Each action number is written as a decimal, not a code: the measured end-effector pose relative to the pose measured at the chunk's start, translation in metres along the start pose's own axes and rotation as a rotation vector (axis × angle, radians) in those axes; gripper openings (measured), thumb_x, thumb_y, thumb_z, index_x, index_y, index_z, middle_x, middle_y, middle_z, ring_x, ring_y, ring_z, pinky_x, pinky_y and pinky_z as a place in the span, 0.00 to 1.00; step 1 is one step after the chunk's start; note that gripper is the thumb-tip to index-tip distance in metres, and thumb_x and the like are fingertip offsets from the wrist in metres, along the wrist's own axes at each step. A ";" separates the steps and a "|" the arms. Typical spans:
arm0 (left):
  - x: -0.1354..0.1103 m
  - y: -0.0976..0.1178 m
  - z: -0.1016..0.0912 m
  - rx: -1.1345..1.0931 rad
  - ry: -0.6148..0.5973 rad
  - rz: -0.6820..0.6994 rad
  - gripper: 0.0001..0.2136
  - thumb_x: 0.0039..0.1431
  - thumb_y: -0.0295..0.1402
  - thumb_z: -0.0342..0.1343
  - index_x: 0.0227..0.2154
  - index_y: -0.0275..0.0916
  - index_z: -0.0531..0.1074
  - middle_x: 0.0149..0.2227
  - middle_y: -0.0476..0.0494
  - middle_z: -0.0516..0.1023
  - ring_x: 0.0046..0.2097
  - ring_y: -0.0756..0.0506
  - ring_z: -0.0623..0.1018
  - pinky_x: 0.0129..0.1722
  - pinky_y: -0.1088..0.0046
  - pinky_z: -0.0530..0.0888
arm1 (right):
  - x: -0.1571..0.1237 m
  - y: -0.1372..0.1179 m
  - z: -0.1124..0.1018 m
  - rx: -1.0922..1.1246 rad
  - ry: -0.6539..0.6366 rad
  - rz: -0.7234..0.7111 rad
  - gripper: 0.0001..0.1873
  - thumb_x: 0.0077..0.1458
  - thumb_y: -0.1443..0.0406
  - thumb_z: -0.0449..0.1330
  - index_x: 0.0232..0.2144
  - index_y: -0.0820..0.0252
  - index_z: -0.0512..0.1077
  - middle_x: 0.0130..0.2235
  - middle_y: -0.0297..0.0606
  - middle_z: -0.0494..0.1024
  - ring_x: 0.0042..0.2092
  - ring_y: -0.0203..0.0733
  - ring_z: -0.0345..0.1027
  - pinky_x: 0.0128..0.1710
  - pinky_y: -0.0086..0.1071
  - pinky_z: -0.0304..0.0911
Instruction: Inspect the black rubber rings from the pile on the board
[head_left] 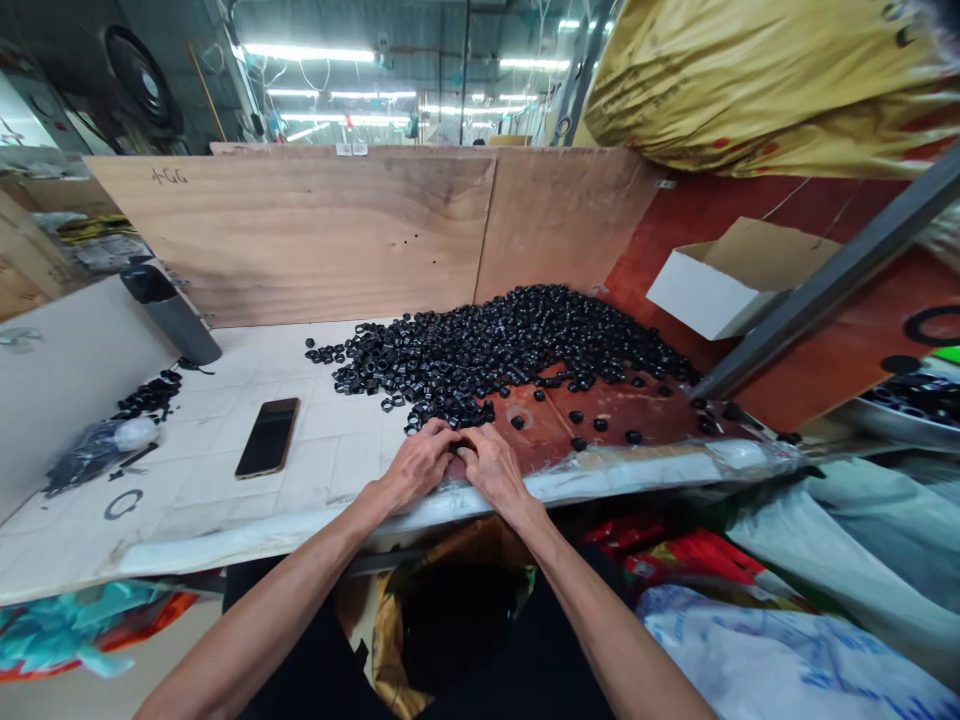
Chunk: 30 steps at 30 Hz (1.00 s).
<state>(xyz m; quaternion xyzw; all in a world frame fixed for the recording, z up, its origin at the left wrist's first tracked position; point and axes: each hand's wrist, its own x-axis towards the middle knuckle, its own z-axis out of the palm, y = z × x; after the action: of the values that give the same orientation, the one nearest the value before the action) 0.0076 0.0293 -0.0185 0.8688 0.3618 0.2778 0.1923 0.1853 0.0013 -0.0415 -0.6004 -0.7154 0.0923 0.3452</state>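
My left hand (421,460) and my right hand (493,468) meet at the front edge of the table, fingertips curled in close together. Between their thumbs and fingers shows a small black piece (454,449), mostly covered by the fingers, so its shape is unclear. Right behind the hands spreads a large heap of black plastic rings (480,350), some like nuts with an open middle. The nearest rings of the heap lie almost against my left fingertips. A few loose black pieces (576,416) are scattered to the right of my right hand.
A phone (268,438) lies left of the hands, with a dark bottle (171,312) behind it. Wooden boards (337,235) wall the back. At right are a white box (709,290) and a slanted metal bar (825,275). An open yellow sack (390,640) sits below the table edge.
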 end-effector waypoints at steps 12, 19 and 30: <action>0.001 -0.002 -0.001 -0.842 0.076 -0.373 0.14 0.53 0.30 0.64 0.42 0.39 0.71 0.37 0.48 0.78 0.37 0.48 0.78 0.39 0.72 0.74 | -0.009 0.001 -0.010 0.612 0.154 -0.020 0.05 0.56 0.67 0.64 0.37 0.56 0.77 0.37 0.36 0.78 0.34 0.39 0.73 0.33 0.30 0.70; 0.003 0.013 -0.003 -0.951 0.065 -0.385 0.14 0.52 0.32 0.67 0.42 0.37 0.74 0.34 0.49 0.80 0.32 0.51 0.77 0.35 0.74 0.74 | -0.009 0.002 -0.013 0.715 0.155 -0.037 0.09 0.57 0.68 0.62 0.41 0.57 0.78 0.38 0.38 0.80 0.35 0.40 0.76 0.36 0.31 0.73; -0.001 0.015 0.002 -0.698 0.139 -0.197 0.10 0.55 0.32 0.65 0.41 0.38 0.78 0.43 0.43 0.81 0.45 0.45 0.80 0.51 0.66 0.76 | -0.009 -0.001 -0.011 0.406 0.163 -0.060 0.15 0.67 0.63 0.54 0.27 0.58 0.73 0.25 0.34 0.74 0.28 0.37 0.69 0.32 0.29 0.65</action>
<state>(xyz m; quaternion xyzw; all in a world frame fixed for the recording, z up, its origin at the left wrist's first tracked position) 0.0157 0.0186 -0.0122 0.6908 0.3394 0.4231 0.4781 0.1917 -0.0106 -0.0362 -0.5024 -0.6694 0.1753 0.5184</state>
